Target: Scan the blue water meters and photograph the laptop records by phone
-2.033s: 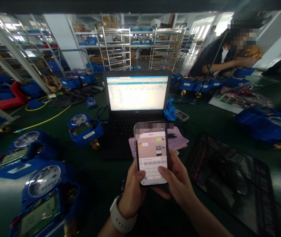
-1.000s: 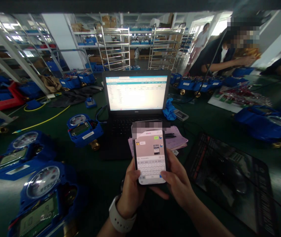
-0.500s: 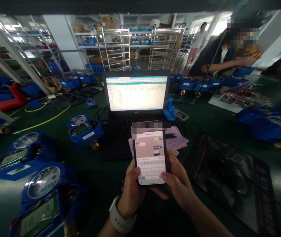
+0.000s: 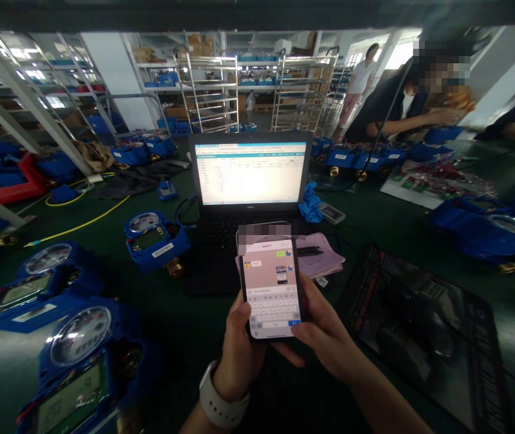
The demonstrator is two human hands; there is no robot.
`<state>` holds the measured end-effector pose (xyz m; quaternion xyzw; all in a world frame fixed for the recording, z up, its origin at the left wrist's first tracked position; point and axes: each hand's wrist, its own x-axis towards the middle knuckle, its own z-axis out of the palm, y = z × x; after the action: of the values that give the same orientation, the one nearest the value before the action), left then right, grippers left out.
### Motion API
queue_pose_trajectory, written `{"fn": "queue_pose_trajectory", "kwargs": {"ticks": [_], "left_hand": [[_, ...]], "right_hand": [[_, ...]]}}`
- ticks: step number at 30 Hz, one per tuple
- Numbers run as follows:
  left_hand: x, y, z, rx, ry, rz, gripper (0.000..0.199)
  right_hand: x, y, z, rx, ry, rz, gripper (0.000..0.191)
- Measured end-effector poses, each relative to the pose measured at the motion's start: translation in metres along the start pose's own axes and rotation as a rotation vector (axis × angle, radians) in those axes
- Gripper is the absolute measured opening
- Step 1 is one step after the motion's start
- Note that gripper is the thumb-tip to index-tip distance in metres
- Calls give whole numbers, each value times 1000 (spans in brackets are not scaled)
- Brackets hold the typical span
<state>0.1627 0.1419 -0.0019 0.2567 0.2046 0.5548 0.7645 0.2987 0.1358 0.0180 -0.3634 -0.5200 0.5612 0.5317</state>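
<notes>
A smartphone (image 4: 272, 289) is held upright between my two hands, its screen showing a chat and a keyboard. My left hand (image 4: 242, 346) wraps the phone's lower left side, thumb at the screen's edge; a white watch band is on that wrist. My right hand (image 4: 323, 328) grips the lower right side, its thumb on the blue key in the keyboard's corner. Behind the phone stands an open laptop (image 4: 252, 175) with a lit screen; the phone hides part of its keyboard. Pink papers (image 4: 323, 256) with black pens lie right of the phone.
Blue meters with dials and brass fittings (image 4: 155, 241) stand on the left, the nearest meter (image 4: 76, 361) close to my left arm. A mouse (image 4: 424, 325) rests on a black mat (image 4: 461, 361) at right. A co-worker (image 4: 402, 108) works across the bench; another person stands farther back.
The phone and both hands have shifted slightly left. A blue key now shows at the keyboard's lower right, by my right thumb. My left thumb has moved up a little.
</notes>
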Motion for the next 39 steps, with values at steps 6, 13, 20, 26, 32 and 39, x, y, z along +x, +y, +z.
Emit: {"fn": "queue_pose_trajectory", "kwargs": {"ticks": [6,13,20,26,32,39], "left_hand": [[3,-1,-1,-42,-48,9,39],[1,-1,1,-24,-13,31,38],[0,-7,-7,103,118,47,46],[9,-12,-13,109,450,70,67],[12,-5,-13,71,462,-29,52],[13,-1,-15,270,513,7,44]], "right_hand": [[-2,4,0,55,-22,14,63],[-1,5,0,27,-1,19,67],[-1,11,4,98,-29,54,70],[9,17,-1,-18,-163,35,96],[16,17,-5,-43,-216,-3,100],[13,11,0,-12,-172,18,94]]}}
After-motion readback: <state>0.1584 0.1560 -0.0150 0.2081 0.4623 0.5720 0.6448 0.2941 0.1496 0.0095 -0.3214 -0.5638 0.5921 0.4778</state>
